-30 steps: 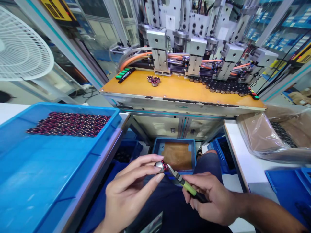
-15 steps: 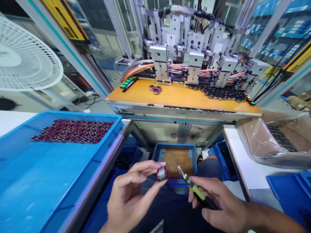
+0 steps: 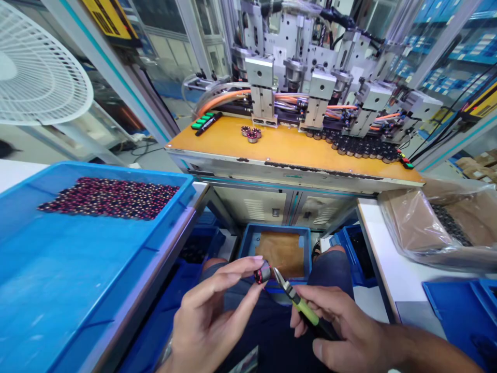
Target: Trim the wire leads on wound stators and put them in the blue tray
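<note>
Between the thumb and fingertips of my left hand [image 3: 217,311] is a small round metal part [image 3: 262,272] with dark and pink-red ends. My right hand [image 3: 337,321] is closed around green-and-black handled pliers [image 3: 305,310]. The pliers' pointed tip lies just right of the part, with a small gap between them. Both hands are over my lap, in front of a blue tray [image 3: 243,243] with a brown sheet in its bottom.
A large blue bin [image 3: 89,269] at left holds many similar parts. Ahead, a machine [image 3: 322,88] rises over an orange worktop [image 3: 217,145] bearing rows of parts. At right stands a plastic-lined carton [image 3: 407,223]; a white fan [image 3: 42,77] is far left.
The round part has turned in my left fingers, showing its pink-red end facing another way. My right hand and the pliers have shifted left, nearer to it. The camera view has shifted slightly.
</note>
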`<action>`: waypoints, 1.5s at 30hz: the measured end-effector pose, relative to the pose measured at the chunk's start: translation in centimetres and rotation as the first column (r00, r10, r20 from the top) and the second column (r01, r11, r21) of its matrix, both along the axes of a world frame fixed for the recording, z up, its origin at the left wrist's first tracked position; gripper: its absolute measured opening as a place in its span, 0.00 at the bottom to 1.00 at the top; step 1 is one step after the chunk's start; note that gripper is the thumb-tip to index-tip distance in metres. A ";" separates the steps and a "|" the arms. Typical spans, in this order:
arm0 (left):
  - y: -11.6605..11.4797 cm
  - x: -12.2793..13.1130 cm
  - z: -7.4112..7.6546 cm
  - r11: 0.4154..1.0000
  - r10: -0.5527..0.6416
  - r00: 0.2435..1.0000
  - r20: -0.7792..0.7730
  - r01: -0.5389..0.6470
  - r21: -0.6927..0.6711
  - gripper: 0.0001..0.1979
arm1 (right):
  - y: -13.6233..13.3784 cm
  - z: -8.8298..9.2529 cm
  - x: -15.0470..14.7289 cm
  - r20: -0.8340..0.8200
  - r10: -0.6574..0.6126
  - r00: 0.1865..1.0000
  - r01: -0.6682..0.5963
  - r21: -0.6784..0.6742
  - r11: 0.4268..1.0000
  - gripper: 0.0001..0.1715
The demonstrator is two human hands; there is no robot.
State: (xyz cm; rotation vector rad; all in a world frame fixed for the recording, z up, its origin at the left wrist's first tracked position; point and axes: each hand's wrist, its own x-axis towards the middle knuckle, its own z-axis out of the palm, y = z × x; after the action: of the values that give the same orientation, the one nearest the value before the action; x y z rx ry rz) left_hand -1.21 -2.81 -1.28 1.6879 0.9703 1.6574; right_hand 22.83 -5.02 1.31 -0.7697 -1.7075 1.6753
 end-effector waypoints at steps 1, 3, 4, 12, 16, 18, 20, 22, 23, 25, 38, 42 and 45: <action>-0.1 0.0 0.0 1.000 0.004 1.000 -0.004 -0.004 -0.018 0.28 | 0.0 -0.1 0.0 -0.008 -0.003 1.000 0.003 0.007 1.000 0.37; -0.2 0.1 0.2 0.999 0.015 1.000 -0.008 -0.015 -0.047 0.26 | -0.1 -0.1 0.0 -0.018 -0.011 1.000 0.011 0.009 1.000 0.38; -0.2 0.2 0.2 0.999 0.019 1.000 -0.010 -0.020 -0.050 0.25 | -0.1 -0.1 0.0 -0.015 -0.012 1.000 0.012 0.002 1.000 0.38; -0.5 0.3 0.2 0.998 0.008 1.000 -0.030 -0.010 -0.059 0.25 | 0.2 0.6 -0.6 -0.012 0.014 1.000 -0.015 -0.083 0.996 0.29; -0.5 0.4 0.0 0.997 -0.006 1.000 -0.003 0.006 -0.072 0.28 | 0.3 0.7 -0.9 -0.001 -0.005 1.000 0.005 -0.107 0.994 0.26; -0.5 0.5 0.1 0.998 -0.007 1.000 0.013 0.008 -0.067 0.30 | 0.3 0.8 -0.9 0.016 -0.007 1.000 0.009 -0.122 0.992 0.22; -0.4 0.5 0.2 0.998 -0.005 1.000 0.019 0.007 -0.061 0.30 | 0.4 0.8 -1.0 0.030 -0.003 1.000 0.008 -0.157 0.988 0.16; -0.4 0.4 0.2 0.997 0.002 1.000 0.011 -0.001 -0.072 0.30 | 0.6 1.0 -1.0 0.055 -0.002 0.999 0.013 -0.191 0.981 0.11; -0.4 0.4 0.2 0.997 0.006 1.000 0.000 -0.006 -0.080 0.29 | 0.7 1.1 -1.0 0.067 -0.003 0.998 0.016 -0.198 0.980 0.10; -0.4 0.3 0.0 0.995 0.022 0.999 -0.036 -0.025 -0.095 0.28 | 0.8 1.2 -1.0 0.112 -0.003 0.994 0.023 -0.176 0.984 0.08; -0.5 0.4 -0.1 0.995 0.076 0.997 0.000 -0.076 -0.070 0.33 | 1.0 0.5 -0.4 0.206 -0.130 0.970 0.172 -0.201 0.964 0.22; -0.5 -1.6 -0.7 0.917 0.039 0.983 0.177 0.035 -0.397 0.15 | 1.4 0.9 -0.3 0.330 -0.115 0.937 0.111 0.031 0.993 0.25; -1.4 -3.9 -1.3 0.755 0.101 0.950 0.295 0.119 -0.645 0.14 | 3.9 2.8 0.0 0.423 -0.214 0.880 0.062 0.345 0.936 0.32</action>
State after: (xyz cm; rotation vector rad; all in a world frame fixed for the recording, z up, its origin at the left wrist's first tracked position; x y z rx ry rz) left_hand -5.13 -4.17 -2.53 0.9160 1.1949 1.2893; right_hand 22.81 -1.08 4.13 -1.1585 -2.1161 1.1244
